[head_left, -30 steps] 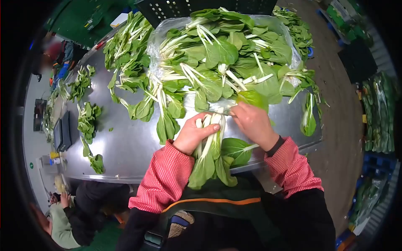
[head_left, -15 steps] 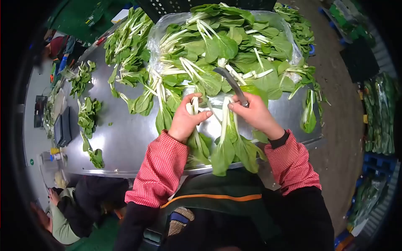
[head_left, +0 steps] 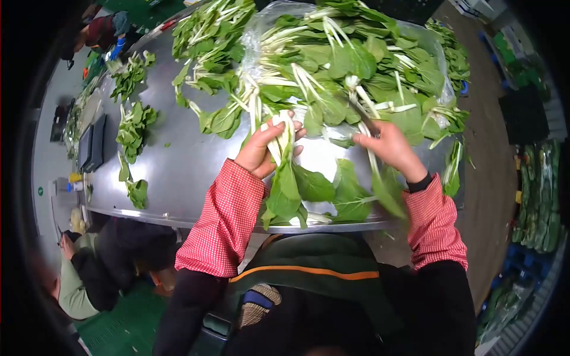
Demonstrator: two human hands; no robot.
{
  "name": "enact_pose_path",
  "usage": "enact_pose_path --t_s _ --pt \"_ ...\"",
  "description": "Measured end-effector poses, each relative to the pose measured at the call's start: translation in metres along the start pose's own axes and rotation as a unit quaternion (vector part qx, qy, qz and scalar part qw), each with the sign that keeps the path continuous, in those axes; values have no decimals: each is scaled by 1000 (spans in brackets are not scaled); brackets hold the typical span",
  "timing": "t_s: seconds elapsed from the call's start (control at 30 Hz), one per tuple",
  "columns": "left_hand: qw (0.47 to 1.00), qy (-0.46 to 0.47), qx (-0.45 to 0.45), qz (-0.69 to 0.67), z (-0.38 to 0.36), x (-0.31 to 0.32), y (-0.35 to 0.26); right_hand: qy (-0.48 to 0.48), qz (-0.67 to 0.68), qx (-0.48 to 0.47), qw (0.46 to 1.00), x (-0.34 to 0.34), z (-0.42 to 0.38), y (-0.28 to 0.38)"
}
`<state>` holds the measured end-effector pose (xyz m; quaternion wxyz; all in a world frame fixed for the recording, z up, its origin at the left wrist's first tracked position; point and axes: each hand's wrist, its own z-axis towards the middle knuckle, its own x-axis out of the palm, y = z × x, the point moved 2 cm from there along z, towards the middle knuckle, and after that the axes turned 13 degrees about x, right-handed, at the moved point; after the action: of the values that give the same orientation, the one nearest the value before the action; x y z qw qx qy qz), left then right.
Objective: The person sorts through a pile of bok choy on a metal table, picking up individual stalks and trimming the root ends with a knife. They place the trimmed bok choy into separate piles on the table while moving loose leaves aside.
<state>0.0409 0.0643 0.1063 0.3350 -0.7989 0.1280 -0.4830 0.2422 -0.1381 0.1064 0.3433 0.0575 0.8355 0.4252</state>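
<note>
Pale stems of a leafy green bunch (head_left: pixel 286 188) are gripped in my left hand (head_left: pixel 261 148), with the leaves hanging toward the table's front edge. My right hand (head_left: pixel 392 148) is closed around a curved knife (head_left: pixel 363 116), whose blade is blurred and points up and left. A long green leaf with a white stem (head_left: pixel 385 188) hangs below my right hand; whether the fingers also hold it is unclear. Loose leaves (head_left: pixel 351 196) lie on the metal table between my hands. Beyond them is a large heap of leafy greens (head_left: pixel 320 53) on clear plastic.
Small bunches of greens (head_left: pixel 134 129) lie on the metal table (head_left: pixel 178 172) at left, near a dark device (head_left: pixel 92 143). More greens (head_left: pixel 214 35) are piled at the back left. A seated person (head_left: pixel 89 273) is at lower left, another person (head_left: pixel 101 32) at upper left.
The stems in my left hand now form a fuller bunch with leaves hanging down. My right hand has moved right and away from the left. The view has shifted, so the table appears farther right.
</note>
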Motion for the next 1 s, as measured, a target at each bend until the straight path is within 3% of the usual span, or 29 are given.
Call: enact_pose_path --t_s 0.07,0.1,0.2,0.23,0.33,0.4,0.43,0.5,0.57,0.67,0.7,0.8,0.83,0.93,1.0 --pt "998 -19 27 -55 -2 -23 -6 -119 -226 -82 963 17 -6 -7" --pt "994 -48 39 -90 -4 -28 -12 -144 -170 -112 968 24 -9 -6" --pt "984 -100 75 -128 -8 -50 -22 -74 -124 -55 988 44 -8 0" --pt "982 -109 87 -129 -8 -59 -27 -66 -129 -79 986 51 -8 1" --pt "981 -138 129 33 -23 -80 -51 -35 -87 -100 991 72 -2 8" --pt "966 -111 121 198 -38 -87 -78 -34 -74 -106 991 85 2 18" --pt "913 -119 127 368 -45 -104 -90 -35 -63 -105 992 93 5 25" --pt "741 -120 143 645 -54 -142 -100 -58 -27 -134 989 116 16 32" --pt "512 -108 164 836 -61 -173 -96 -28 -14 -121 992 137 25 54" --pt "498 -172 118 842 -74 -177 -74 -23 -31 -115 993 177 46 81" --pt "465 -175 168 852 -75 -180 -67 -29 -43 -115 992 191 55 87" --pt "481 -186 261 816 -68 -157 -68 -46 -158 -59 985 222 75 103" --pt "542 -173 312 761 -62 -158 -66 -53 -175 -59 981 230 80 100" --pt "772 -205 206 565 -52 -144 -62 -61 -132 -32 989 230 84 97" --pt "846 -164 191 471 -41 -154 -52 4 -24 -19 1000 219 78 90"
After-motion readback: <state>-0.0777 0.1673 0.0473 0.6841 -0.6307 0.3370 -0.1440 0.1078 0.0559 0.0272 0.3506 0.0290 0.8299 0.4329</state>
